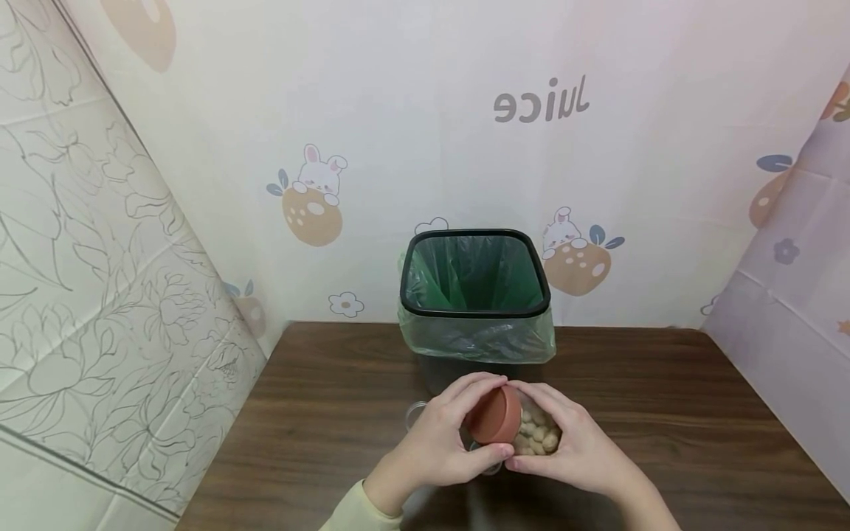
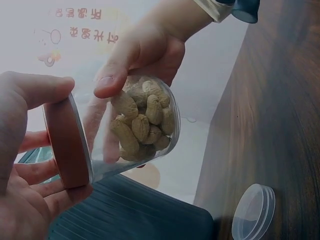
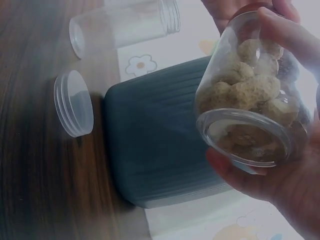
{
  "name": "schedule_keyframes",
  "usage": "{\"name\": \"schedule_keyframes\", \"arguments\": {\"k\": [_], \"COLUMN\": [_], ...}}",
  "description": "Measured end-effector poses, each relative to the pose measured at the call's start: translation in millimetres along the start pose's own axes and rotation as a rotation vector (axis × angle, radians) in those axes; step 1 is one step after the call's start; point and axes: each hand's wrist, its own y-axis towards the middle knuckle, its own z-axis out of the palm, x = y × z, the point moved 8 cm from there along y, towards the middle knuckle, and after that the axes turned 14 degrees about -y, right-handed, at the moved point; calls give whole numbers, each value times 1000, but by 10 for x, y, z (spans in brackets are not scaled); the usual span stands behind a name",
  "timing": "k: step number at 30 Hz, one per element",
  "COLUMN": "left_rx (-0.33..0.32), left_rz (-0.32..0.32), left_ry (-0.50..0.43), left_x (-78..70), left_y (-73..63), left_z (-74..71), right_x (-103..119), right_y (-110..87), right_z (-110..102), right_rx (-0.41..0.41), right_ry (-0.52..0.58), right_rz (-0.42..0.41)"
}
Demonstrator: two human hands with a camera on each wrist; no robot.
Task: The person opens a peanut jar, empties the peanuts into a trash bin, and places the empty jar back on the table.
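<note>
Both hands hold a clear jar [image 2: 145,120] of unshelled peanuts [image 3: 250,90] above the table. My left hand [image 1: 438,439] grips its reddish-brown lid [image 2: 70,142], with the thumb on one side and the fingers on the other. The lid sits at the jar's mouth. Around the jar's body curls my right hand [image 1: 578,450], thumb and fingers on opposite sides. In the head view the jar is tilted on its side, the lid toward the left hand. The right wrist view shows the jar's round base [image 3: 245,137] and peanuts through the wall.
Just behind the hands stands a dark bin [image 3: 155,135] with a black rim [image 1: 474,313] and a green plastic liner [image 1: 478,339]. On the brown wooden table [image 1: 332,413] are a clear screw cap [image 3: 75,102] and an uncapped clear jar [image 3: 120,30]. Printed sheets [image 1: 412,147] hang behind and beside.
</note>
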Motion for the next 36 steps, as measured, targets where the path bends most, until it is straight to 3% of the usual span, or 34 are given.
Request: {"name": "schedule_keyframes", "arguments": {"k": [8,15,25,36], "left_rx": [-47,-67,-40,0], "left_rz": [-123,-68,-129,-129], "left_ry": [-34,-6,-38,-22], "left_x": [72,51,79,64], "left_y": [-20,-17,-16,-23], "left_z": [-20,-28,-10,-14], "right_x": [61,104,86,65], "right_y": [20,35,26,16], "right_z": [-28,-52,-67,-65], "right_rx": [-54,-73,-51,-30], "right_ry": [-72,-87,-85,-100], "right_rz": [32,17,45,78]}}
